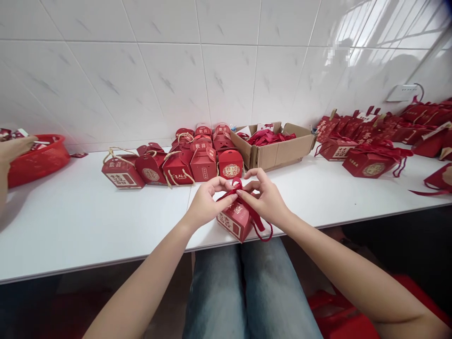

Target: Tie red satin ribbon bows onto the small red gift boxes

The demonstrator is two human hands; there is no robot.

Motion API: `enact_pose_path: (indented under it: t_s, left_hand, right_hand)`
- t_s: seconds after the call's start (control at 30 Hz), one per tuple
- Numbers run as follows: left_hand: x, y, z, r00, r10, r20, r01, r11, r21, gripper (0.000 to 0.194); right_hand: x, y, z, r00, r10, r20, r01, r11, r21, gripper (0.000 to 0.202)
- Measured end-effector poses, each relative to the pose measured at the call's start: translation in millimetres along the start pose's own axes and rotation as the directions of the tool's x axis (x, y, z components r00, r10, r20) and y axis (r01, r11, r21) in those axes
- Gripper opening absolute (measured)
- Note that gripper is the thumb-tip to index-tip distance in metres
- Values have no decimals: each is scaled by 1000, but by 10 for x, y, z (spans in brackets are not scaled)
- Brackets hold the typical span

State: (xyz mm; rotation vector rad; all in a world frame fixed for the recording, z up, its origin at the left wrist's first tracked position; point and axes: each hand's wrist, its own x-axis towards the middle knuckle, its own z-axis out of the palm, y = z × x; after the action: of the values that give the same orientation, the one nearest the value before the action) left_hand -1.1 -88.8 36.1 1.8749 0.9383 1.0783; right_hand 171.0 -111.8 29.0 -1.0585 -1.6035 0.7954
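A small red gift box (236,221) with white and gold lettering stands at the table's front edge, just above my knees. Both hands meet over its top, each pinching a dark red ribbon (257,220). My left hand (208,200) closes thumb and fingers on the ribbon from the left. From the right, my right hand (266,195) grips it between thumb and forefinger, the other fingers curled. A ribbon tail and a twisted red cord loop hang down the box's right side. Fingers partly hide the knot area.
Behind my hands stand several red gift boxes (178,165) with cord handles. A cardboard box (275,157) holds red ribbons. Ribboned boxes (370,162) crowd the right side. At far left, another person's arm (12,155) reaches by a red basin (42,162). A tiled wall (169,84) closes the back.
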Motion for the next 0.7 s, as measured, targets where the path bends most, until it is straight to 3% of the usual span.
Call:
enact_pose_path:
  t_s: [0.13, 0.33, 0.5, 0.7]
  left_hand:
    - [-1, -27, 28, 1000, -14, -8, 13, 999, -33, 29]
    - [8, -110, 65, 997, 7, -81, -7, 1000, 1, 22]
    - [-12, -70, 117, 989, 7, -148, -11, 1000, -21, 20]
    - [0, -54, 141, 985, 31, -172, -26, 999, 33, 17]
  right_hand:
    - [-11, 3, 4, 999, -40, 35, 43, 996, -80, 18]
    - [15, -13, -49, 997, -47, 59, 60, 971, -232, 13]
    - [15, -77, -66, 989, -102, 105, 140, 860, -491, 12]
    - [-22, -48, -14, 958, -255, 135, 280, 713, -642, 18]
